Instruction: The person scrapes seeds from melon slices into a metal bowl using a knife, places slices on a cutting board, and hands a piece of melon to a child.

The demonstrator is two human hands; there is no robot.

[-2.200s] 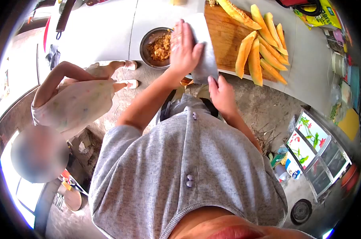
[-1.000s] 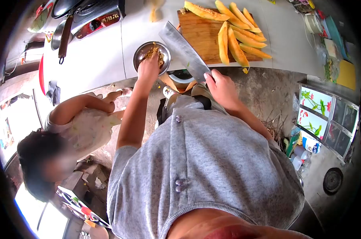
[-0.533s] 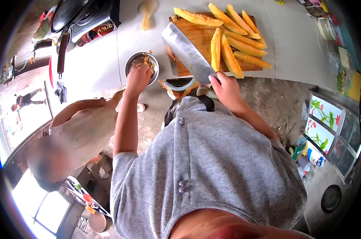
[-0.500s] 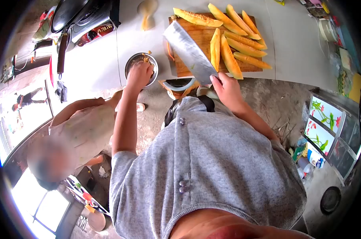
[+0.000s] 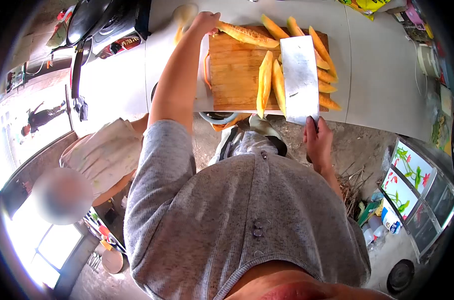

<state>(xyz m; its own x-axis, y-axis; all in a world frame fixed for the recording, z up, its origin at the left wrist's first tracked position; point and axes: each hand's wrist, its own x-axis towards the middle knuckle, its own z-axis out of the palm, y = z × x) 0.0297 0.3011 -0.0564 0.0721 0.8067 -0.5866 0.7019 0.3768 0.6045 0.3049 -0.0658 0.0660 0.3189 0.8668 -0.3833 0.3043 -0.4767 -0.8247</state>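
My left hand [image 5: 205,22] reaches to the board's far left corner, its fingers closed at the end of a melon wedge [image 5: 247,36] that still has seeds along it. In my right hand [image 5: 318,140] is the handle of a broad cleaver [image 5: 299,75], its blade held flat over the right part of the wooden cutting board [image 5: 237,67]. Under and around the blade lie several orange melon wedges, partly hidden by it. Two more wedges, one of them this melon slice [image 5: 265,82], rest left of the blade near the front edge.
My left forearm covers most of a metal bowl on the white table [image 5: 367,85]. A pan [image 5: 79,25] and stove sit at the far left. Another person [image 5: 104,155] is at my left. A glass-fronted cabinet [image 5: 412,175] stands on the right.
My left hand has left the metal bowl and moved up to the far melon wedge. My right hand has shifted right and nearer, carrying the cleaver from the board's left side over the wedges.
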